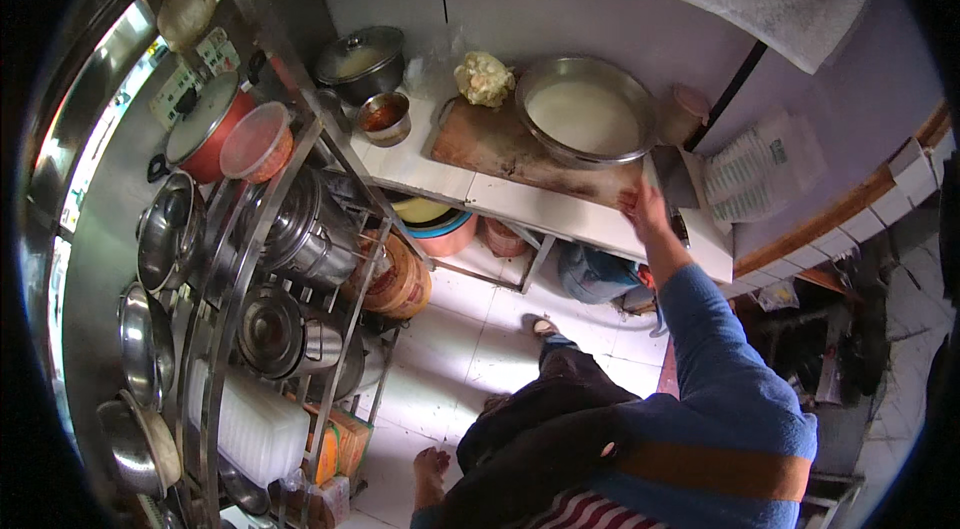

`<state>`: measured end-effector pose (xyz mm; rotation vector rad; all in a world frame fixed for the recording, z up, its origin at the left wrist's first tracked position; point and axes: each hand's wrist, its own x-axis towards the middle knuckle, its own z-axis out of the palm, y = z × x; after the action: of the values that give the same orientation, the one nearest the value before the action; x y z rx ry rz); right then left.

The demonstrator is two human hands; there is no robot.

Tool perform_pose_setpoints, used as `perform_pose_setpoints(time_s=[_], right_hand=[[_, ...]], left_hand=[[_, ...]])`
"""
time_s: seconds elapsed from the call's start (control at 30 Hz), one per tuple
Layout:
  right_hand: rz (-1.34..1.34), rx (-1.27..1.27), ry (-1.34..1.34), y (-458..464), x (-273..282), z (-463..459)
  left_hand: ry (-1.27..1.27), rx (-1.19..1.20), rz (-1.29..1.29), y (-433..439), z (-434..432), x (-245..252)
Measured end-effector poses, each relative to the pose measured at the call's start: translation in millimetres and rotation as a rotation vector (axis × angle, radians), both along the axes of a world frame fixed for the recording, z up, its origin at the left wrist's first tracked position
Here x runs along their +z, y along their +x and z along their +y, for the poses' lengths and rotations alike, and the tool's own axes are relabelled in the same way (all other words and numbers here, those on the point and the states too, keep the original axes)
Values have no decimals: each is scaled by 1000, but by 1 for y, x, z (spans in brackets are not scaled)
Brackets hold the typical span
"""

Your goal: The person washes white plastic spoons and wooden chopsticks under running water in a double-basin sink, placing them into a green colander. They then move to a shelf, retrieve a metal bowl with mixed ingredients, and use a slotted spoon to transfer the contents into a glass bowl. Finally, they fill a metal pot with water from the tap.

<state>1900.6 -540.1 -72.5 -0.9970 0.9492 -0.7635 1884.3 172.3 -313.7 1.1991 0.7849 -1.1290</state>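
My right hand reaches to the front right corner of a wooden cutting board on the counter. Its fingers are extended with nothing seen in them; whether they touch the board is unclear. Just right of it lies a cleaver with a broad dark blade and a dark handle. A large steel basin of whitish, cloudy contents rests on the board's right part. Beside it, at the back edge, sits a pale cauliflower head. My left hand hangs low at my side, fingers partly curled, away from the counter.
A metal rack with pots and steel bowls stands left. On the counter are a lidded pot and a small bowl of red sauce. A printed plastic bag leans at right. Under the counter stands a blue bucket.
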Motion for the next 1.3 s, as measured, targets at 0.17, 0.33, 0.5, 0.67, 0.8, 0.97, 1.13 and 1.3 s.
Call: perform_pose_setpoints(time_s=[0.17, 0.33, 0.5, 0.67, 0.8, 0.97, 1.13, 1.3], right_hand=[[-88, -180, -104, 54, 26, -30], [-177, 234, 130, 30, 7, -69], [-390, 215, 177, 17, 40, -96], [-319, 413, 363, 1, 32, -79], [-323, 381, 197, -3, 36, -143], [-348, 334, 329, -4, 43, -98], [-277, 399, 268, -10, 42, -114], [-304, 262, 199, -3, 47, -130]], left_hand=[[160, 120, -247, -5, -20, 5], [344, -951, -1001, -12, -92, 24], [128, -11, -513, 22, -258, 85], [226, -249, -392, 51, -355, 144], [295, -192, -351, 51, -349, 146], [418, -31, -270, 31, -318, 129], [504, -288, -313, 26, -309, 127], [348, -15, -326, 38, -319, 130]])
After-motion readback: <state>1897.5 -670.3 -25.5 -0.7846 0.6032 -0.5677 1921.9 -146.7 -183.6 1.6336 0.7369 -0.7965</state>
